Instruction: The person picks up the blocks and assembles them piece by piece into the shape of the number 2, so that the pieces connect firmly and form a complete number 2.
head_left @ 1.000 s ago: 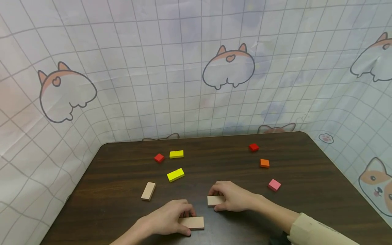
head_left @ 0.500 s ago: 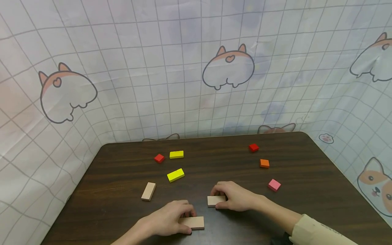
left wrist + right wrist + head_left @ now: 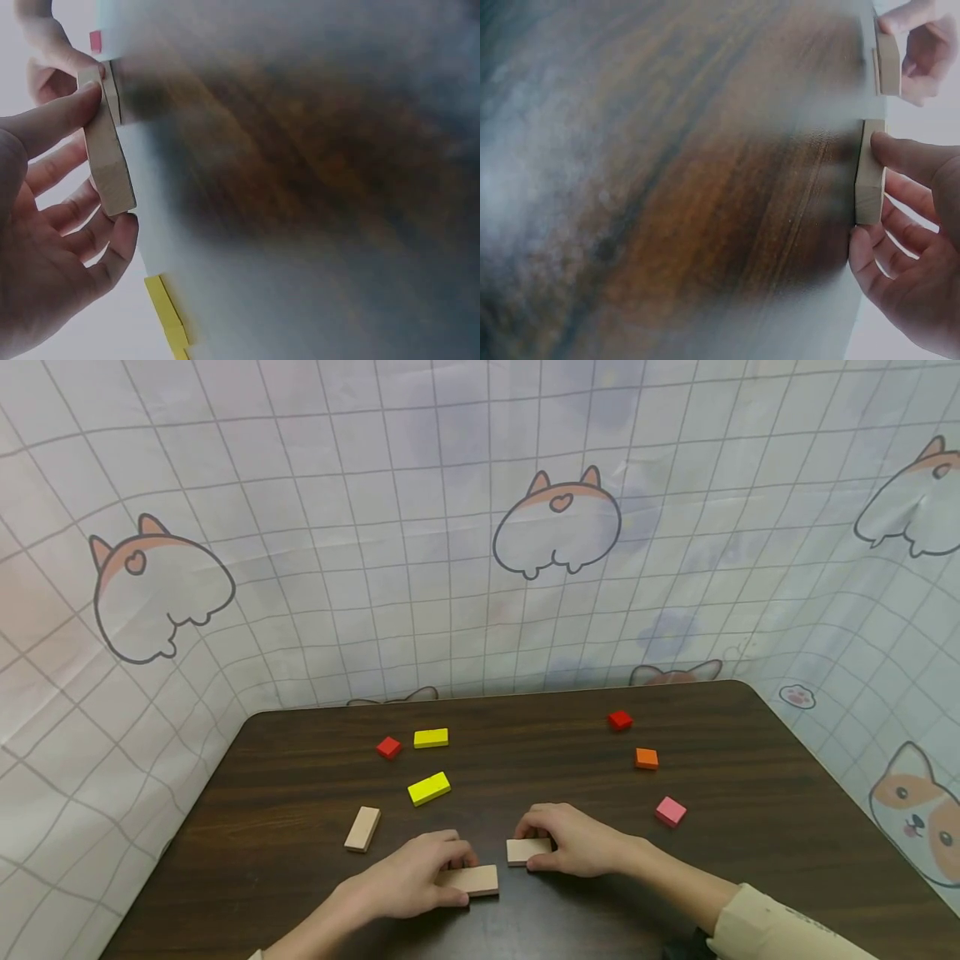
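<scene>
My left hand (image 3: 408, 877) pinches a plain wooden block (image 3: 474, 881) between thumb and fingers, near the front middle of the table. The left wrist view shows the thumb on one long side of this block (image 3: 111, 161), with the fingers behind it. Just right of it and slightly farther back, my right hand (image 3: 577, 843) grips a second plain wooden block (image 3: 527, 852) by its sides. In the right wrist view that block (image 3: 868, 180) lies low along the tabletop, its right end within the hand. A narrow gap separates the two held blocks.
A third wooden block (image 3: 362, 829) lies left on the dark table (image 3: 247, 877). Two yellow blocks, one nearer (image 3: 429, 788), and a small red block (image 3: 388, 747) are behind it. Pink (image 3: 671, 811), orange (image 3: 646, 758) and red (image 3: 619, 720) pieces lie right. A patterned curtain (image 3: 420, 568) hangs behind.
My left hand and its wooden block have shifted away from the person, closer to the level of the right block. The right hand and its block stay nearly in place.
</scene>
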The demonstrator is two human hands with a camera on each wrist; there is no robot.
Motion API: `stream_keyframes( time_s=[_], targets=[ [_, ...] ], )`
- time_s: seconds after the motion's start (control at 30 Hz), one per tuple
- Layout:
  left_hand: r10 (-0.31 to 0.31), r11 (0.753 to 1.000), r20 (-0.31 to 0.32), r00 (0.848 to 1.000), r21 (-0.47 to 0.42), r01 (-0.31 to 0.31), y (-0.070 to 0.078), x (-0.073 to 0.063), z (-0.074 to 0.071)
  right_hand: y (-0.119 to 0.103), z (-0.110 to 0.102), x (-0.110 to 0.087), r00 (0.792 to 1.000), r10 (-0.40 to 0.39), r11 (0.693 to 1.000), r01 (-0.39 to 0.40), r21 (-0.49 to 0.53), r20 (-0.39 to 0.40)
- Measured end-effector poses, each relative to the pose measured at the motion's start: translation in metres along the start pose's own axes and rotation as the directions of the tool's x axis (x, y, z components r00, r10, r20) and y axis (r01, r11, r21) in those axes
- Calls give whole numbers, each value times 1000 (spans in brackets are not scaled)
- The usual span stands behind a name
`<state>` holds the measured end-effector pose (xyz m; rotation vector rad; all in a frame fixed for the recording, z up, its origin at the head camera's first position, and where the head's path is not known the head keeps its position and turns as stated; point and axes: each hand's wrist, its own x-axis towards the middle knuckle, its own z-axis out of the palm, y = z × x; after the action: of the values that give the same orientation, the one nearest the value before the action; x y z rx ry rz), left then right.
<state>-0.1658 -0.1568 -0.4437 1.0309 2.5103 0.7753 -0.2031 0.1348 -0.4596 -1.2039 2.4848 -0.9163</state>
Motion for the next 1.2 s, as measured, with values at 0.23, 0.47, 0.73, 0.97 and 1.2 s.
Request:
stream_keyframes(
  time_s=[0.23, 0.47, 0.73, 0.97, 1.2],
  targets=[
    [19, 999, -40, 999, 34, -18, -4, 7, -2, 2, 1, 0, 1000, -15, 1000, 15, -14, -9],
    [19, 998, -82, 996, 54, -15, -7, 12, -5, 3, 2, 0, 1000, -9, 1000, 9, -3, 2],
    [27, 998, -83, 996, 60, -22, -5, 21, -10, 3, 2, 0, 1000, -18, 1000, 18, -7, -4],
    [28, 997, -69, 997, 81, -22, -6, 28, -10, 1, 1, -1, 1000, -16, 1000, 16, 3, 1],
    [25, 990, -24, 999, 140, -22, -7, 36, -5, 2, 0, -1, 1000, -16, 1000, 16, -14, -2]
  ],
)
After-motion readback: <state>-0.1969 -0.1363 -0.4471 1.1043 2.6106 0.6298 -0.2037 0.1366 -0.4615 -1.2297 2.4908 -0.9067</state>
